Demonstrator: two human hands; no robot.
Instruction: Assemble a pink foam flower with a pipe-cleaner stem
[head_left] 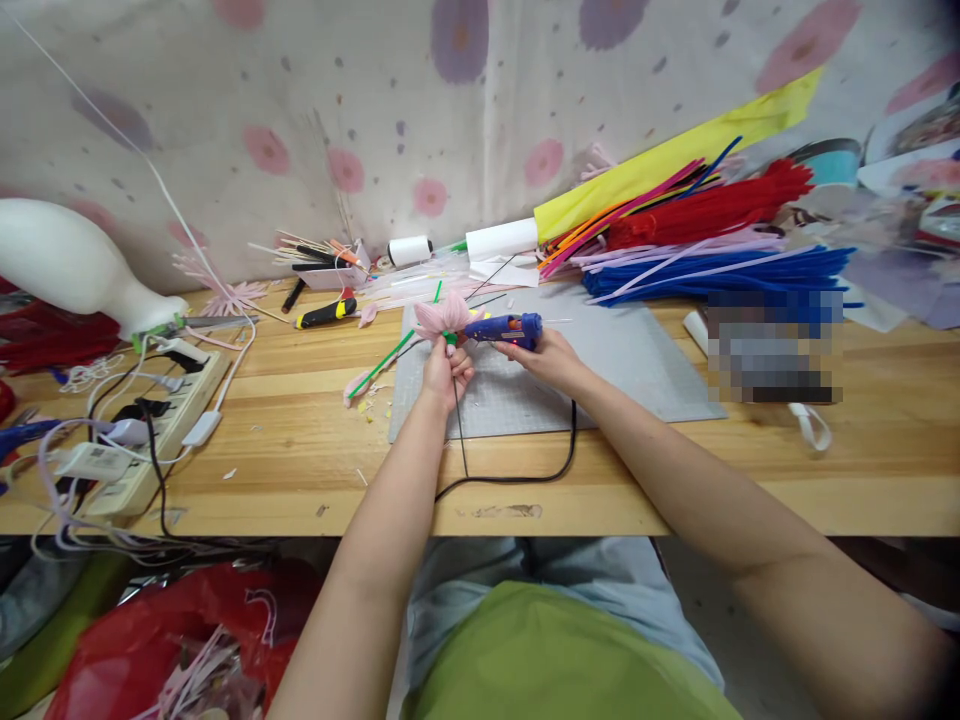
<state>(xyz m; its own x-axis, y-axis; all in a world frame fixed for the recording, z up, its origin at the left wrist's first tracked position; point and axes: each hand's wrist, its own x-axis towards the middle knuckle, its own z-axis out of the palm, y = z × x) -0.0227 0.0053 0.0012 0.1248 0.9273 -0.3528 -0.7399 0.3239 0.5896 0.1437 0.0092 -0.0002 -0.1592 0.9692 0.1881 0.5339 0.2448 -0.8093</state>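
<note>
View from above a wooden table, looking down at a person's two bare arms reaching fwd. The hands meet over a grey mat, almost touching. The left hand is closed round a thin dark stem w/ a pink flower at its top; the stem runs down toward the body, so its long axis is roughly near-to-far, bloom at the far end just above the fist. The right hand grips a blue glue gun lying crosswise, nozzle pointing left at the base of the flower, tip touching or nearly so; can't tell which. So the flower sits directly left of the gun and the left hand is the nearer one to it. The gun's black cord loops back toward the table edge betw. the arms.

Left of the left hand: a green stick and pink scraps, further out a power strip w/ tangled cables. Beyond the hands, by the wall, white rolls and small tools. Far right of the right hand: heaps of pipe cleaners, red, blue, pink, plus a yellow sheet. A blurred-out patch sits right of the mat.
</note>
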